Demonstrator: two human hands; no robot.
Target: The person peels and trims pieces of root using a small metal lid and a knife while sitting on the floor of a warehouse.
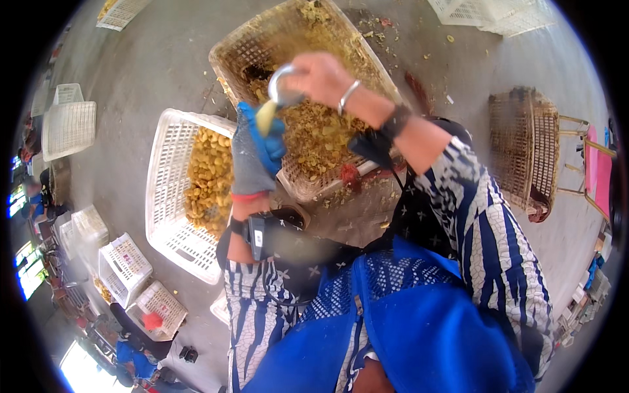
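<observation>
My left hand (256,152), in a grey and blue coated work glove, grips a pale yellow piece of root or vegetable (266,118), held upright. My right hand (322,78), bare with a metal bangle at the wrist, holds a ring-shaped metal tool (276,84) against or just above the tip of that piece; motion blur hides the exact contact. Both hands are above a stained plastic basket (304,189) that holds yellow peelings and scraps (319,132). Left of my gloved hand stands a white plastic basket (169,172) with many yellow pieces (209,182) inside.
A red scrubber-like tuft (350,176) lies at the basket's near edge. Scraps litter the concrete floor (157,73). At the right stand brown-stained baskets (523,147) and a pink chair (597,167). White baskets (125,267) and other people (135,358) are at the left.
</observation>
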